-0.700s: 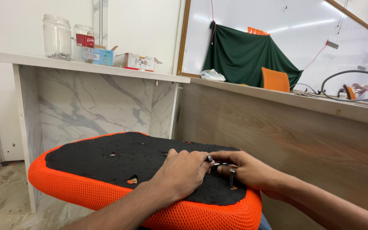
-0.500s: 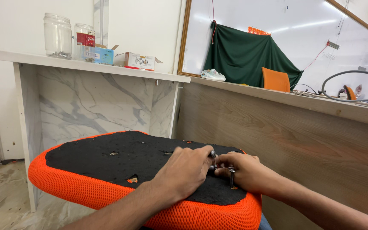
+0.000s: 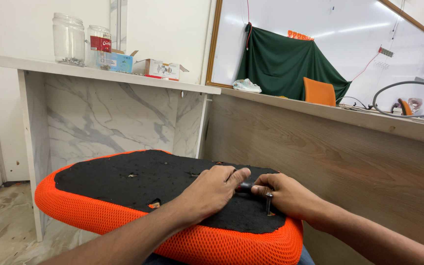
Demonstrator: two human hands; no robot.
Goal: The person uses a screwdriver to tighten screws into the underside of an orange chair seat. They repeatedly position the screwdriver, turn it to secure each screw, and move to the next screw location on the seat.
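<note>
1. An upturned seat cushion (image 3: 138, 196), orange mesh with a black underside, is laid in front of the person.
2. A small dark bolt (image 3: 246, 186) is pinched between the left hand (image 3: 211, 189) and right hand (image 3: 285, 196), both closed on it, near the cushion's right edge.
3. The bolt is judged rigid, light and easily dropped; the cushion soft, best gripped at its rim.
4. On the white tabletop (image 3: 35, 64) are seen two glass jars (image 3: 68, 38), one red-labelled, a blue box (image 3: 119, 62) and a white-and-red carton (image 3: 160, 68).

seat cushion (image 3: 123, 196): orange mesh, black underside up | bolt (image 3: 268, 202): upright in underside
</note>
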